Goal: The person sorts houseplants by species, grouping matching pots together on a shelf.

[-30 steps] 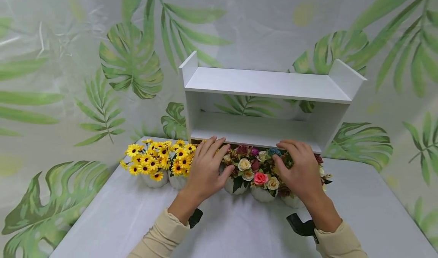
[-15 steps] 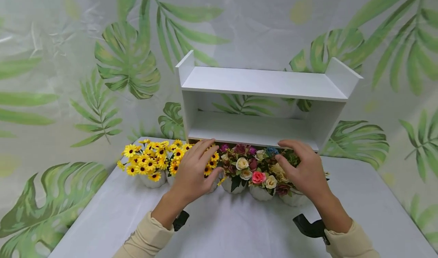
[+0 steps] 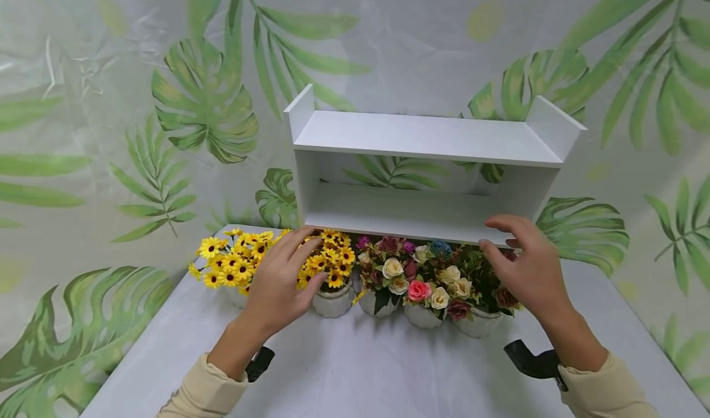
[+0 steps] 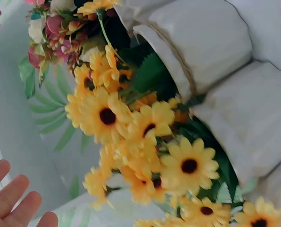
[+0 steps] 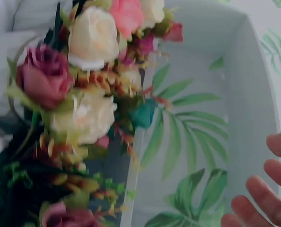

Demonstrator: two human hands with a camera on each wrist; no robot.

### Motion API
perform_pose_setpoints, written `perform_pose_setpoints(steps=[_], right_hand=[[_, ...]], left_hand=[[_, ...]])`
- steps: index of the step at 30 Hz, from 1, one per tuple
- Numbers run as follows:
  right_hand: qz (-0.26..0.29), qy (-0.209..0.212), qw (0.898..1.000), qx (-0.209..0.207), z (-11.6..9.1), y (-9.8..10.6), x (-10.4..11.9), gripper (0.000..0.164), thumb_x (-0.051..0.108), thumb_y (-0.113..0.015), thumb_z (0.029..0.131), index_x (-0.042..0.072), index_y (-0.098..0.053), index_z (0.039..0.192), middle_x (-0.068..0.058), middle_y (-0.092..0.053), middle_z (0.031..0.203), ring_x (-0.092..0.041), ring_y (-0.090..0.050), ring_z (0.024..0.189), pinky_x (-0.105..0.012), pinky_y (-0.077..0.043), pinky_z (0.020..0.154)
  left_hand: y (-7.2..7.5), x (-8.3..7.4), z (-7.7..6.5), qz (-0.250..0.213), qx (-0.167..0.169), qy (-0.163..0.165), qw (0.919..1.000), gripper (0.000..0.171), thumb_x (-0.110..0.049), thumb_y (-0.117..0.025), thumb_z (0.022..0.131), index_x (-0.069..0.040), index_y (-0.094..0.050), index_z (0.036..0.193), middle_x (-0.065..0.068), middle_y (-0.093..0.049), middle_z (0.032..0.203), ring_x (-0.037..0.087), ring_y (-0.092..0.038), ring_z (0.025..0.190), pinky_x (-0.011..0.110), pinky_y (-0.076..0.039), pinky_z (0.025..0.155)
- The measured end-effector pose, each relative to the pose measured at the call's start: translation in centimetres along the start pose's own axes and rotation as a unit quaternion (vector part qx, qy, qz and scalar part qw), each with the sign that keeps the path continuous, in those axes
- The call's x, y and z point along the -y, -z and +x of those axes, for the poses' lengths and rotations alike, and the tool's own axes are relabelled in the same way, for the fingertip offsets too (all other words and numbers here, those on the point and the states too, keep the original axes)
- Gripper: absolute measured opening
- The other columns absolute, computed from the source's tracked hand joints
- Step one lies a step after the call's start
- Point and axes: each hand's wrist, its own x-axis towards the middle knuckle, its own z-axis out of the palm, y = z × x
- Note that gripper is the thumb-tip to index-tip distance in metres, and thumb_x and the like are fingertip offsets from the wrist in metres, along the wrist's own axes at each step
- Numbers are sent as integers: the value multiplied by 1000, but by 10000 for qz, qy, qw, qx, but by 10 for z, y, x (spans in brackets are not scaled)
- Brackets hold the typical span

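Note:
My left hand (image 3: 280, 285), fingers spread and holding nothing, is over the potted yellow daisy-like flowers (image 3: 335, 261) and hides part of them in the head view. Their scalloped white pots (image 3: 333, 304) stand in a row. In the left wrist view, yellow blooms (image 4: 107, 116) with dark centres fill the middle, and a twine band circles one pot (image 4: 211, 42). Right of them come pots of artificial roses in cream, pink and burgundy, one a coral rose (image 3: 418, 290). At that end my right hand (image 3: 527, 270) hovers, relaxed, thumb apart from the fingers, overlapping the shelf's lower right corner.
Behind the flowers stands a white two-tier shelf (image 3: 416, 137) with raised side panels. A white cloth (image 3: 355, 368) covers the table. The leaf-patterned backdrop (image 3: 111, 97) hangs directly behind. Black camera mounts (image 3: 532, 361) stick out from both wrists.
My hands have moved apart: the left slid leftward across the yellow flowers, the right went rightward off the roses. More blooms and pots between them are now uncovered. The pots look unmoved.

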Motion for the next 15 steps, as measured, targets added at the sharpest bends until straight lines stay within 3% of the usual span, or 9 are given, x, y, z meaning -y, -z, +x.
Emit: perform_pose_setpoints(steps=[2, 4, 8, 11, 13, 15], right_hand=[[9, -223, 9996, -197, 2, 4, -3, 30, 5, -70, 89, 1, -66, 119, -18, -62, 118, -24, -58, 105, 1, -34, 81], [41, -537, 9972, -515, 4, 7, -7, 31, 7, -69, 90, -1, -63, 119, -16, -61, 115, -9, -55, 102, -1, -34, 82], [256, -1125, 9835, -1391, 11, 10, -17, 37, 10, -69, 90, -4, -57, 122, 13, -55, 106, 13, -43, 96, -5, -37, 83], [435, -1388, 9703, -1931, 19, 11, -28, 40, 13, -70, 89, 2, -55, 125, 31, -41, 103, 15, -43, 97, -9, -39, 84], [472, -1557, 9652, -2049, 25, 13, -35, 44, 16, -70, 89, 7, -54, 129, 31, -42, 107, 13, -44, 100, -10, -40, 84], [444, -1772, 9631, -1978, 30, 15, -42, 49, 20, -70, 90, 12, -52, 135, 22, -51, 115, 9, -47, 104, -9, -42, 85]], left_hand=[[3, 3, -2, -10, -11, 38, 10000, 56, -19, -85, 77, -2, -63, 126, 18, -59, 138, 37, -55, 128, 55, -47, 104], [5, 7, -5, -10, -16, 72, 10000, 56, -18, -84, 76, -1, -63, 125, 18, -59, 138, 38, -55, 127, 55, -47, 104], [12, 15, -11, 49, 8, 180, 9998, 56, -17, -85, 75, 0, -64, 125, 18, -59, 138, 38, -56, 127, 56, -48, 102], [18, 21, -15, 145, 52, 259, 9995, 56, -17, -85, 76, 1, -64, 125, 18, -59, 138, 37, -55, 127, 55, -48, 102], [21, 24, -17, 214, 87, 278, 9993, 56, -17, -84, 76, 1, -63, 125, 18, -59, 138, 37, -56, 127, 56, -48, 102], [23, 28, -20, 256, 84, 265, 9993, 56, -17, -84, 76, 2, -63, 125, 19, -59, 136, 37, -56, 126, 56, -48, 101]])
